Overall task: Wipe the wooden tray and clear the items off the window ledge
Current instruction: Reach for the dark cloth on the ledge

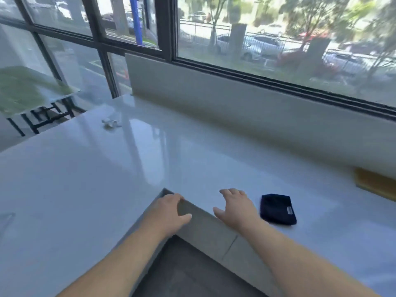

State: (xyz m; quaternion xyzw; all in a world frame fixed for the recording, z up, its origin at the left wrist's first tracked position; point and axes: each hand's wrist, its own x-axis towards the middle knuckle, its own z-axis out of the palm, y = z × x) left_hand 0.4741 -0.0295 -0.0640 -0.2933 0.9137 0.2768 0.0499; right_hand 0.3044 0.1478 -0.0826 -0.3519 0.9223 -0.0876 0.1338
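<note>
A folded dark blue cloth (pixel 278 209) lies on the glossy white counter (pixel 150 159), just right of my right hand (pixel 234 207). That hand hovers open, palm down, over the counter's front edge, holding nothing. My left hand (pixel 171 211) is open too, with its fingers near the inner corner of the counter. A wooden tray (pixel 375 182) shows only as a yellow-brown corner at the far right, under the window ledge (pixel 246 103). A small crumpled white item (pixel 110 123) lies far back on the left of the counter.
The counter is L-shaped around a grey floor gap (pixel 192 269) where I stand. A large dark-framed window (pixel 169 28) runs along the back. Beyond the counter's left end stands a table with a green-patterned top (pixel 27 88).
</note>
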